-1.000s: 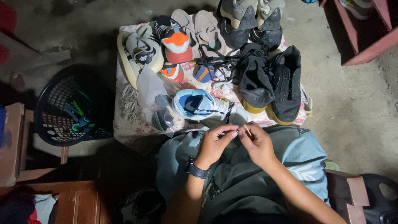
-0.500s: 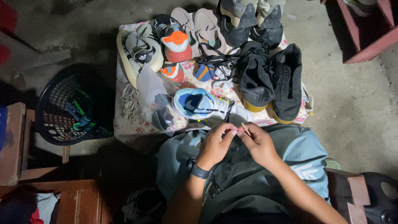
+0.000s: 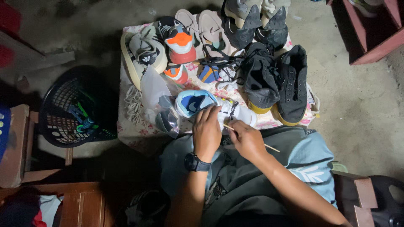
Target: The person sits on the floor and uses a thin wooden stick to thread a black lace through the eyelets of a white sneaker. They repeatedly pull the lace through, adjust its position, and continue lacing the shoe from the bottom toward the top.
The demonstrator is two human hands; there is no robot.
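Gripping a white sneaker (left hand), the right hand pinches a thin stick.

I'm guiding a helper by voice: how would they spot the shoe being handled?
Find the floral cloth covered with shoes. At its near edge, under the left hand, lies a white sneaker. Alone there, it has a light blue collar and a dark blue insole.

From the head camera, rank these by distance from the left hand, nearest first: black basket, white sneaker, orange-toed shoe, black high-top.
1. White sneaker: under the left hand, touching it.
2. Black high-top: up and to the right.
3. Orange-toed shoe: at the cloth's far edge.
4. Black basket: far left, on the floor.
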